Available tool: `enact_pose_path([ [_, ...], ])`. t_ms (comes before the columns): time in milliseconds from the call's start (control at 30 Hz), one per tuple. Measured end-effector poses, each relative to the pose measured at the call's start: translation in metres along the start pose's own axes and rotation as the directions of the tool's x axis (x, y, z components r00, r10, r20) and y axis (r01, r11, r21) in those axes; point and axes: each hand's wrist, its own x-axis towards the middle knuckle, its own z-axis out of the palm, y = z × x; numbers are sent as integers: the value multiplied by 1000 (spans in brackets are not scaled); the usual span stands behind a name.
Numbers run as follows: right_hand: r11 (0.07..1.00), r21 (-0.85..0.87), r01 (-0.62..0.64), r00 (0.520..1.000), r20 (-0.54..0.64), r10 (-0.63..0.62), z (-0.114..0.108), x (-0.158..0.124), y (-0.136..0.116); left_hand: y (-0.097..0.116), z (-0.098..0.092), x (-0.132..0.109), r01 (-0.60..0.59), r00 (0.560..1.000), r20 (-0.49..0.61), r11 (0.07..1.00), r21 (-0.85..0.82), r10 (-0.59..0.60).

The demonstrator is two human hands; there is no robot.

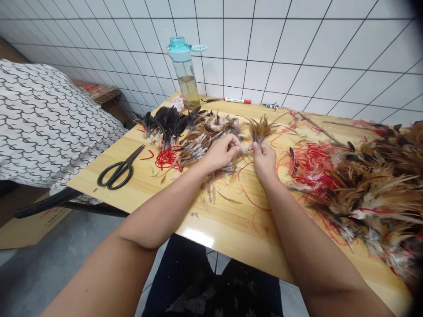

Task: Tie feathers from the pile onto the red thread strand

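Observation:
My right hand [265,160] is closed on the base of a small bunch of brown feathers [262,128], whose tips fan out away from me. Just to its left, my left hand [222,152] is closed with its fingertips pinched near the pale base of the bunch; what lies between them is too small to make out. Under and behind the left hand lies a pile of brown and white feathers [193,147]. A thin red string [246,191] runs over the table below the hands.
Black-handled scissors [119,171] lie left, near black feathers [168,121] and red string [167,159]. A water bottle [187,79] and red-capped marker [237,101] stand and lie by the tiled wall. Tangled red string [313,165] and a large brown feather heap [390,189] cover the right side.

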Motion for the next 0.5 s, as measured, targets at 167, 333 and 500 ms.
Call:
enact_pose_path([
  [167,1000,-1,3,1000,14,-3,0,0,0,2,-1,-1,-97,995,-19,991,93,100],
  [333,999,-18,27,999,17,-27,1,0,0,4,-3,-1,-101,993,-36,978,184,110],
  [500,992,-109,66,997,36,-63,0,0,1,4,-6,-1,-182,981,7,919,350,191],
])
